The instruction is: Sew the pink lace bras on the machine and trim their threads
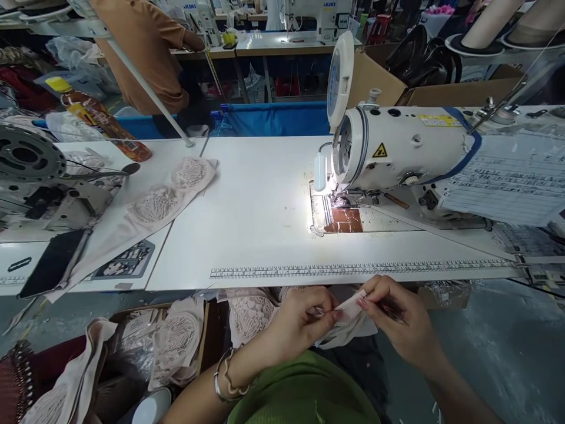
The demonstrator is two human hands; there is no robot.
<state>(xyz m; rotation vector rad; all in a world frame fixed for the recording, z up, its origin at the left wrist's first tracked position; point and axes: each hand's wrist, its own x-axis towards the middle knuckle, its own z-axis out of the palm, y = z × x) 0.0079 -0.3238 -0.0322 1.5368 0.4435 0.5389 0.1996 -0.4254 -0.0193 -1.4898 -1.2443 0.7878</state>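
Observation:
Between my two hands, just below the table's front edge, a pale pink bra piece (348,315) is stretched by its edge. My left hand (304,318) pinches one end of that edge between thumb and fingers. A short way to the right, my right hand (392,315) pinches the other end. The rest of the fabric hangs down over my lap, partly hidden by my hands. More lace cups (251,312) lie beside my left wrist. Ahead stands a white sewing machine (397,144) with its lamp lit over the needle plate.
A printed ruler (353,270) runs along the table's front. At left lie another lace bra piece (168,197), a phone (55,262) and a tilted drink bottle (101,121). A box of lace cups (176,335) stands low at left. A person (141,53) sits beyond the table.

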